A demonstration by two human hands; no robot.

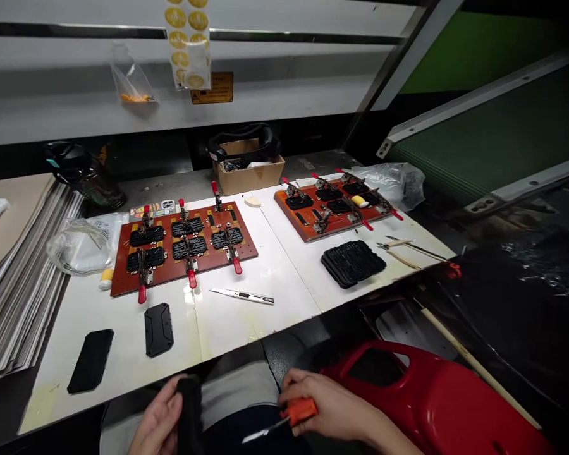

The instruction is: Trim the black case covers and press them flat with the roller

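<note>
My left hand, low in the view, is closed around a black plastic panel held upright on its edge. To its right, my right hand grips the orange handle of a hobby knife, whose thin blade points down and left, apart from the panel. Two similar black panels lie on the white table just beyond my left hand. A brown fixture board with red-handled toggle clamps holds several black parts. A silver craft knife lies in front of that board.
A second clamp fixture stands at the back right, with a stack of black parts before it. Pliers and tweezers lie near the right edge. Cardboard sheets are piled left. A red plastic seat is beside my right arm.
</note>
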